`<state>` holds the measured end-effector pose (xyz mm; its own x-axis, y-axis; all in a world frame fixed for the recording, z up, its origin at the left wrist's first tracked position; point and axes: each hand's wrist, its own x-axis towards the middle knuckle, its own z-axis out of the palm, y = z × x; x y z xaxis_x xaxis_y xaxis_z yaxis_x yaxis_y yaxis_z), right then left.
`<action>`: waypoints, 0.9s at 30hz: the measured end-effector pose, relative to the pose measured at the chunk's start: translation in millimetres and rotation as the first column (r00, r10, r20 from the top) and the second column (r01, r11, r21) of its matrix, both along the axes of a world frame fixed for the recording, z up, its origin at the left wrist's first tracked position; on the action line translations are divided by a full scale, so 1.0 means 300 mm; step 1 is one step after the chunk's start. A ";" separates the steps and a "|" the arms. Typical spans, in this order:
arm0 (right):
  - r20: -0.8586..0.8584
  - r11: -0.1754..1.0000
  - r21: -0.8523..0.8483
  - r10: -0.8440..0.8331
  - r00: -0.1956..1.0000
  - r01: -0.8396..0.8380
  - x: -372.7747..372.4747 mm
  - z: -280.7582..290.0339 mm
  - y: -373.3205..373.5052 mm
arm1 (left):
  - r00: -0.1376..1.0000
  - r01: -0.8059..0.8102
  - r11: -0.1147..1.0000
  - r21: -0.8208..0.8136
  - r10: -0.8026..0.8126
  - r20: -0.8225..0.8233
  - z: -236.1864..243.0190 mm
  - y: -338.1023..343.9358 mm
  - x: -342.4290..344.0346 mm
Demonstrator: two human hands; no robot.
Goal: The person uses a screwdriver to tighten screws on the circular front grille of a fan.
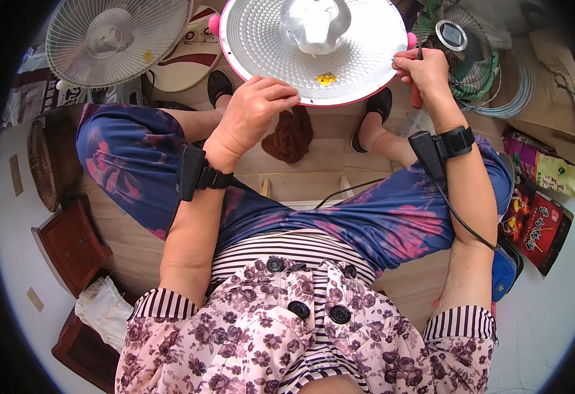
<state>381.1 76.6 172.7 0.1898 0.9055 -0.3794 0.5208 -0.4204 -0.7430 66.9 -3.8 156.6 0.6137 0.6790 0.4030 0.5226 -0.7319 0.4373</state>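
Observation:
A round dish heater (254, 52) with a silver honeycomb reflector and a pink rim stands between my knees. A yellow sticker (326, 79) is on its bowl. At the near edge, my left hand (258, 108) is closed, with its fingertips pinching the rim. By the right-hand pink knob (411, 41) my right hand (425, 71) is closed around a screwdriver (417, 98). The red-orange handle shows below the palm and the thin dark shaft points up. A tiny shiny piece sits at the right fingertips, too small to name.
A white fan head (107, 39) and a cream-and-red base (192, 56) are at the far left. Another fan with green blades (464, 56) and coiled wire (517, 92) lie far right. A brown cloth (288, 136) is on the floor between my feet. Packets (537, 226) line the right side.

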 end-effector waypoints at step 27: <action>0.083 0.998 0.036 0.049 0.995 -0.053 0.000 0.014 0.001 | 0.994 -0.008 0.999 -0.036 0.011 0.107 -0.026 -0.007 0.013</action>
